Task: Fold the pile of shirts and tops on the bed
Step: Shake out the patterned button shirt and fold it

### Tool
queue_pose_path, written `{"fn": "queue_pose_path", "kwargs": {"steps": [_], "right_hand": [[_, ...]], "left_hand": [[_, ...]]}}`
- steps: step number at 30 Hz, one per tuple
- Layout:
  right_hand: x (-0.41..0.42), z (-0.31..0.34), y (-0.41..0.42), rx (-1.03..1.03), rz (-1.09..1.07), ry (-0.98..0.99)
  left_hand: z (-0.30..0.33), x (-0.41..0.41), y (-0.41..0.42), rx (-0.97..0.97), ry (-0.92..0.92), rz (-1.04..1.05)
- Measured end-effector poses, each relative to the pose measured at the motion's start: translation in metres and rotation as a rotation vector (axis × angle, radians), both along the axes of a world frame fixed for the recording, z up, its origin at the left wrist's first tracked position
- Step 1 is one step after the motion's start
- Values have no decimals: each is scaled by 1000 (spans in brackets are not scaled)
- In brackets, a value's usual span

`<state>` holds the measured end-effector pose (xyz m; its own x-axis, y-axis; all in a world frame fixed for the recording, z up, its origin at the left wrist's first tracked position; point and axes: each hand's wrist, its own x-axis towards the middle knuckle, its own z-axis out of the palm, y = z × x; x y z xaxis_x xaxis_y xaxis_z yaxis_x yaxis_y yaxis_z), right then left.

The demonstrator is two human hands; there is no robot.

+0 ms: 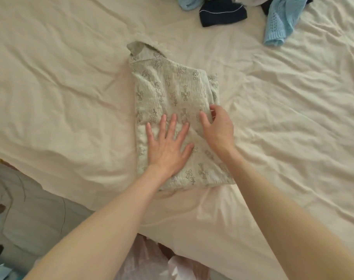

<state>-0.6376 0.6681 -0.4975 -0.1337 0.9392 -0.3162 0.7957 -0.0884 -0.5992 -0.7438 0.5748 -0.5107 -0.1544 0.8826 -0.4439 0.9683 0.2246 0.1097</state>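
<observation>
Head view, looking down onto a bed (71,81) under a wrinkled cream sheet.

Near the middle of the bed, toward its near edge: a pale green patterned shirt (172,89), already folded into a narrow upright rectangle, printed with grey cross-like motifs. Collar end pointing to the far edge, one collar corner sticking up at the top left. A doubled layer of cloth showing along the right side of the fold.

Left hand (168,146) lying flat on the lower half of the shirt, palm down, fingers straight and spread wide, thumb out to the right. Grip fully open, pressing the cloth, holding nothing.

Right hand (217,128) just beside it on the shirt's right edge, fingers bent and curled down into the fabric, thumb tip touching the cloth near the folded side layer. Grip partly closed; whether it pinches the edge or only presses on it, cannot tell. The two hands close together, not touching.

Both bare forearms reaching in from the near edge of the bed.

At the far edge, right of centre: the pile of unfolded tops (253,9), well apart from the folded shirt. In it, a dark navy garment (222,15) with a thin white line, and a light blue knit top (279,27) trailing toward the middle of the bed.

Below the near edge, at bottom centre: crumpled plastic bags (152,265).
</observation>
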Motion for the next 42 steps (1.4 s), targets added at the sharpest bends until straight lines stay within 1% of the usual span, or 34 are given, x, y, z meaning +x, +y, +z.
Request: {"fn": "queue_pose_path", "kwargs": {"steps": [2,4,6,7,9,12,14,15,17,19,21,22,24,25,26,27,29,30,31,32,34,36,37,38,39,42], "right_hand": [[-11,1,16,-37,-8,-1],[-15,6,27,-39,-102,121],[-16,10,32,-38,-256,269],[-15,10,33,-70,-317,322],[-15,4,31,-196,-400,372],[-19,5,41,-403,-469,429],[-23,11,56,-433,-508,522],[-24,13,63,-401,-522,549],[-24,15,66,-271,-518,511],[-16,16,50,-58,-432,347],[-3,16,20,227,-224,188],[2,15,2,347,-86,165],[11,11,-35,464,215,160],[15,7,-51,478,353,111],[22,1,-63,458,463,17],[29,-5,-70,397,529,-105],[47,-13,-72,217,519,-305],[57,-13,-70,134,473,-339],[65,-10,-68,68,405,-310],[72,-6,-68,-2,298,-214],[80,11,-73,-193,-18,64],[83,21,-78,-439,-299,269],[84,23,-79,-536,-387,325],[83,23,-80,-599,-454,360],[80,24,-79,-640,-509,390],[62,29,-75,-715,-622,417]], "left_hand": [[0,-1,-5,55,-2,-12],[-1,-2,-13,125,-15,-22],[-1,-3,-19,170,-33,-41],[-1,-3,-20,172,-31,-61],[-2,-3,-22,164,-28,-102],[-1,-1,-26,151,-39,-145],[1,-1,-26,131,-30,-177],[2,-1,-26,119,-36,-181],[5,-4,-26,123,-65,-166],[7,-3,-32,152,-92,-159],[9,3,-43,157,-106,-202],[12,6,-50,176,-123,-216],[19,10,-60,245,-191,-168],[22,10,-67,267,-214,-127],[24,8,-75,279,-214,-90],[25,5,-85,288,-211,-56],[25,-5,-106,309,-268,7],[27,-11,-115,327,-325,64],[30,-15,-121,346,-388,160],[35,-17,-124,353,-446,307],[49,-16,-122,332,-606,714],[50,-15,-116,207,-862,1103],[46,-17,-112,139,-976,1236],[42,-19,-109,76,-1036,1322],[39,-21,-106,29,-1056,1369],[40,-29,-96,-50,-1090,1412]]}}
